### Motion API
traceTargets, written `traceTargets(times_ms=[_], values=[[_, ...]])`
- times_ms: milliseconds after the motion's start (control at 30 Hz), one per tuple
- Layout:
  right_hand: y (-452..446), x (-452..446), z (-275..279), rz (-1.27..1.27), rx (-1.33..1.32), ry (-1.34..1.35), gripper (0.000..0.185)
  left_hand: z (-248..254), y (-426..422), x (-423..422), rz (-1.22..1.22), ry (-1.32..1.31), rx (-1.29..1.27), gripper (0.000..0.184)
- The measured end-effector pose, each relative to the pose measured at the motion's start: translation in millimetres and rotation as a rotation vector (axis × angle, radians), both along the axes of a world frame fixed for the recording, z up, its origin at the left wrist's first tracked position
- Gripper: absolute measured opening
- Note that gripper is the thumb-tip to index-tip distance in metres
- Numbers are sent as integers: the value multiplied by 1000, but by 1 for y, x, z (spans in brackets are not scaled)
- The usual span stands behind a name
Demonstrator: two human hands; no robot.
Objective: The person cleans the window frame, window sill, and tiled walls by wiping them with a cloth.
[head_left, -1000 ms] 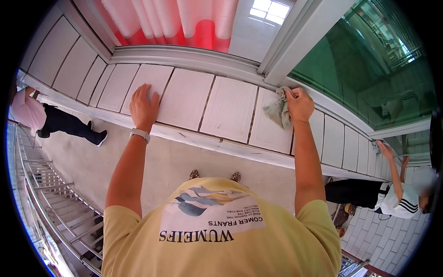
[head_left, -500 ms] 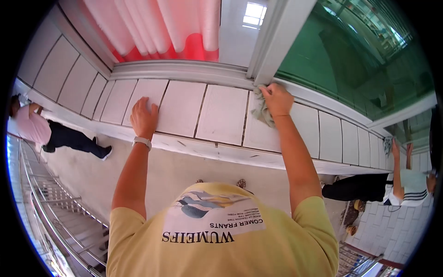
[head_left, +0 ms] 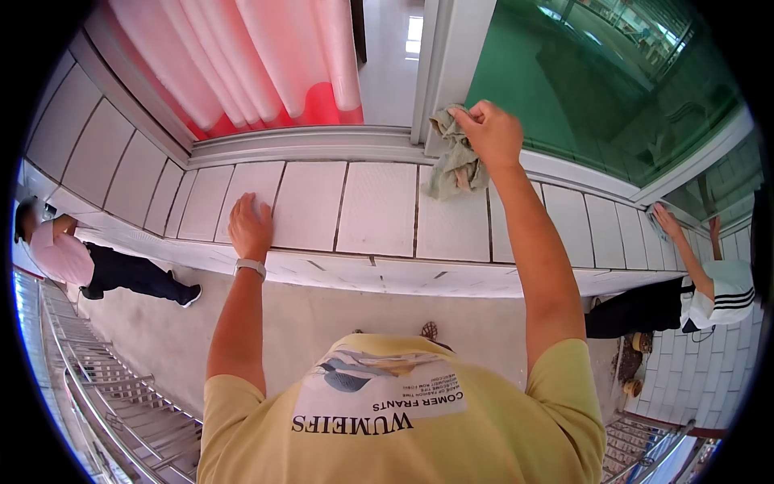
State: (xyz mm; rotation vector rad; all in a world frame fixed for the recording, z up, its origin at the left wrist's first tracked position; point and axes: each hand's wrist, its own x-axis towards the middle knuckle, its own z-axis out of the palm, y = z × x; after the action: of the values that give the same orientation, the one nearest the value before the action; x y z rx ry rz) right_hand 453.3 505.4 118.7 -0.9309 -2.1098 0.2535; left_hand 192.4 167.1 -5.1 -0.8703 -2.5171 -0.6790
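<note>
My right hand (head_left: 494,135) grips a crumpled grey-green cloth (head_left: 456,173) between thumb and fingers. It is beside the upright post of the white window frame (head_left: 442,77), and the cloth hangs down over the tiled sill. To the left, my left hand (head_left: 251,228) rests on the white tiles of the sill (head_left: 310,206) with its fingers spread. A light band circles that wrist. Green-tinted glass (head_left: 564,97) is just right of my right hand.
A pink curtain (head_left: 242,64) hangs behind the left window. At the right, a person (head_left: 721,294) reaches a cloth to the sill. Another person (head_left: 68,258) stands at the far left. Metal railings (head_left: 105,387) run along the lower left, with pots (head_left: 637,363) at lower right.
My right hand has lifted with the cloth from the sill's back edge up along the frame post. My left hand stays on the tiles. The view has shifted slightly.
</note>
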Motion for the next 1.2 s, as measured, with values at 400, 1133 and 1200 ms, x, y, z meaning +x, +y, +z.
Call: traceTargets(times_ms=[400,1133,1200], values=[[-21,-20,-108,-170,-129,-193,38,4,-4,3,2,-20,26,32],[-27,-38,-77,-71,119,142,29,2,-3,0,76,-71,81,34],[-29,-40,-100,-104,78,58,29,4,-2,-2,66,-50,72,34]])
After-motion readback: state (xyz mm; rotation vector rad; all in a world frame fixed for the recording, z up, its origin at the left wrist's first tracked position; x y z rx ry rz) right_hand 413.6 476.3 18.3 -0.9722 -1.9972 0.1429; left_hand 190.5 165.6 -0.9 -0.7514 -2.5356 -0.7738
